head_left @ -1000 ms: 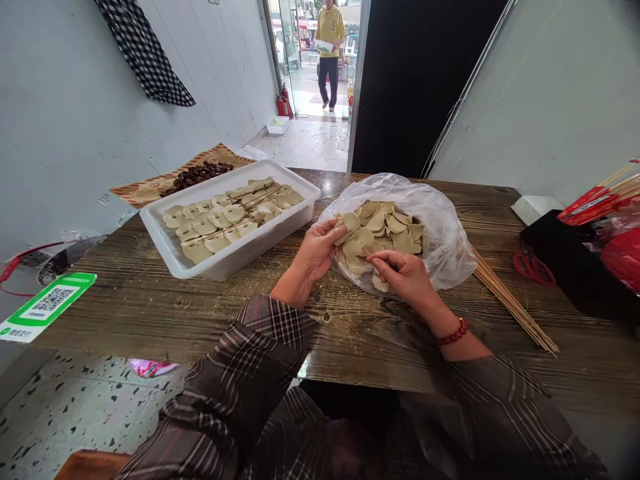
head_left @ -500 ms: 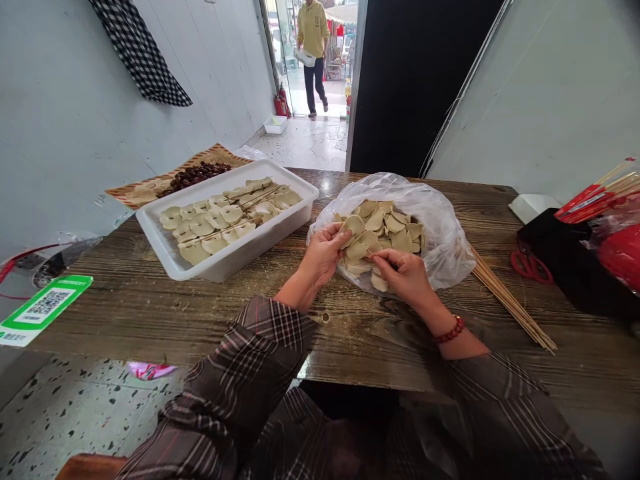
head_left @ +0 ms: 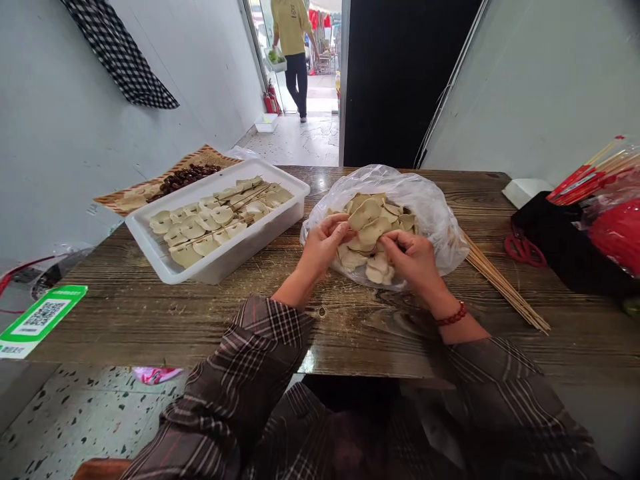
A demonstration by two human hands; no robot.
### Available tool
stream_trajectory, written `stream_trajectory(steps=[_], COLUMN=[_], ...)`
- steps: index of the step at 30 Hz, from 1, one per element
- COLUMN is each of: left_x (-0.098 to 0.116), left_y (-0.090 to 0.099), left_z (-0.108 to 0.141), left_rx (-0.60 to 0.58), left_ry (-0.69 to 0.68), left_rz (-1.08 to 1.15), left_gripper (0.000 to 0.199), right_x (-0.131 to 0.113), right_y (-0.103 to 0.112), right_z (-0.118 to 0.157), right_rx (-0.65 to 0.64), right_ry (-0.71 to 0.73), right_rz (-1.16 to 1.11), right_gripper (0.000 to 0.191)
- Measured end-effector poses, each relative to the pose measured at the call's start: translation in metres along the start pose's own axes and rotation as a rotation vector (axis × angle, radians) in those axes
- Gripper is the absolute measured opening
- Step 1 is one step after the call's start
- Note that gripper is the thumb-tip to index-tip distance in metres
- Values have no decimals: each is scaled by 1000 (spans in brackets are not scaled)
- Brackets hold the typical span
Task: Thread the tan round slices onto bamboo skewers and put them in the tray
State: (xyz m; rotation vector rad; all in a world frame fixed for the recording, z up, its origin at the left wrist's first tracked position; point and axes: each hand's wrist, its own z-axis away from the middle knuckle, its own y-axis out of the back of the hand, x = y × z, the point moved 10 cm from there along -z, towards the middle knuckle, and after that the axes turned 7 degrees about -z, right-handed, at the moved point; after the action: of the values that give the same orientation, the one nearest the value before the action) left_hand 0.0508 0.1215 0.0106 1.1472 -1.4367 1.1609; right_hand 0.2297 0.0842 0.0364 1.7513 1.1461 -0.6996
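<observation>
Over the clear plastic bag (head_left: pixel 435 200), which holds a heap of thin pale beige round slices (head_left: pixel 377 272), both my hands work close together. My left hand (head_left: pixel 323 248) is closed with thumb and fingers at the left edge of the raised slices (head_left: pixel 365 213). From the other side, my right hand (head_left: pixel 411 257) pinches the lower right edge of a slice (head_left: pixel 374 231). Whether a skewer runs through them is hidden by slices and fingers. Left of the bag, a white plastic tray (head_left: pixel 240 250) contains rows of similar slices threaded on thin sticks.
Bamboo skewers (head_left: pixel 505 283) lie right of the bag, near red-handled scissors (head_left: pixel 525 250) and a black box (head_left: pixel 545 233). Dark red pieces (head_left: pixel 185 179) rest on paper behind the tray. A person in a yellow top (head_left: pixel 291 33) walks by the doorway, carrying a container.
My right hand has shifted slightly right and the slices between my hands sit higher and more face-on. The person in the doorway has turned and come nearer. The view has shifted slightly.
</observation>
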Motion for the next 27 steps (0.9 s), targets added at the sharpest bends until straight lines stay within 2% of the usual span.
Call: stream_trajectory(steps=[2,4,7,10,16,21,24,27], left_x=[8,15,15,7,5,12,13,15], left_y=[7,5,-12,-23,-28,-36,-41,-40], left_z=[-3,-3,-1,1,1,7,11,12], left_rx=[51,62,-10,-66,-49,-66,-111,-92], left_ry=[-122,-252,-407,-448,-447,-491,-509,-505], left_rz=[-302,-652,-1054,-1275,-1355,-1394,-1419,-1398], left_gripper=[23,17,19,20,17,5,12,13], right_x=[11,19,23,22,16,13,15,16], right_y=[16,26,26,21,16,16,14,14], right_z=[-3,-4,-5,-6,-6,-6,-6,-6], right_rx=[98,157,163,140,111,111,106,103], right_ry=[-49,-77,-71,-62,-79,-74,-88,-90], right_rz=[-47,-105,-144,-127,-106,-98,-97,-102], right_gripper=[27,28,27,27,27,26,25,25])
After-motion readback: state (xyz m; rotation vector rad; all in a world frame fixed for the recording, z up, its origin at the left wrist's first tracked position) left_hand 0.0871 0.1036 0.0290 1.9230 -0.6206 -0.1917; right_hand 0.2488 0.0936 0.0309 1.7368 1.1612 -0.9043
